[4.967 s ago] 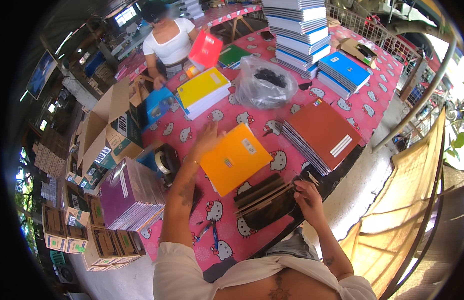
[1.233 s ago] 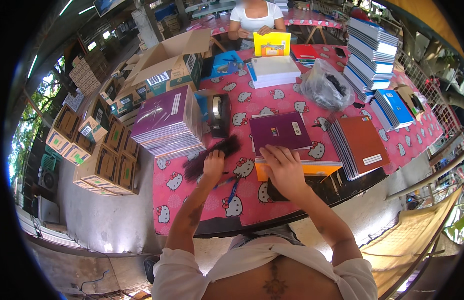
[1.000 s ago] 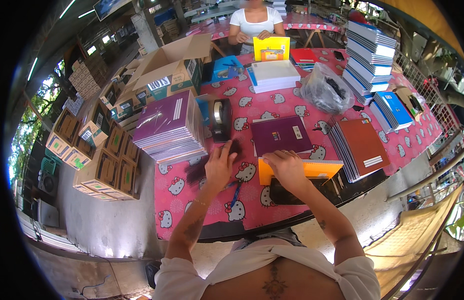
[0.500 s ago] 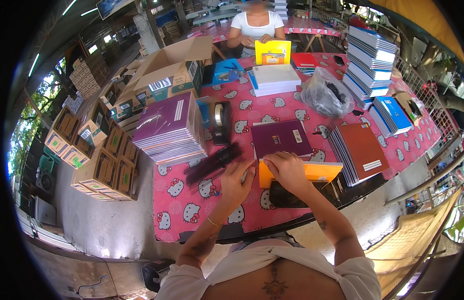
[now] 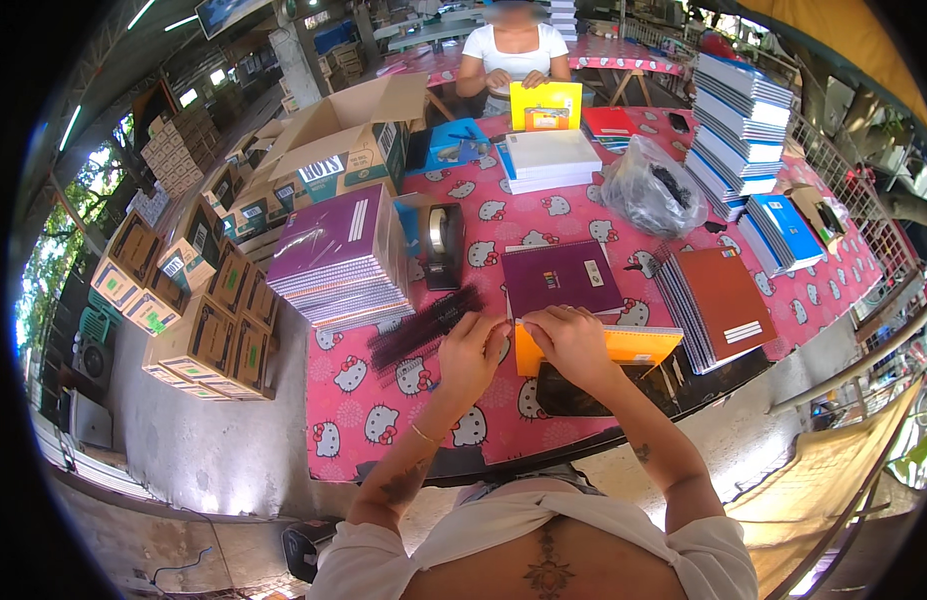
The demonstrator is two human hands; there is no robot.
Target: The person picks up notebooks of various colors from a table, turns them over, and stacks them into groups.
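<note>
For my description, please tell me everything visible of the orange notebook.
The orange notebook stands on edge at a black block, with a purple notebook beyond it. Its smooth, card-like cover faces the camera, with a small pale mark toward the right. Along the upper edge runs a row of holes or binding, too fine to tell. The right hand touches that edge's left part and hides some of the cover; whether the left hand touches it is unclear.
</note>
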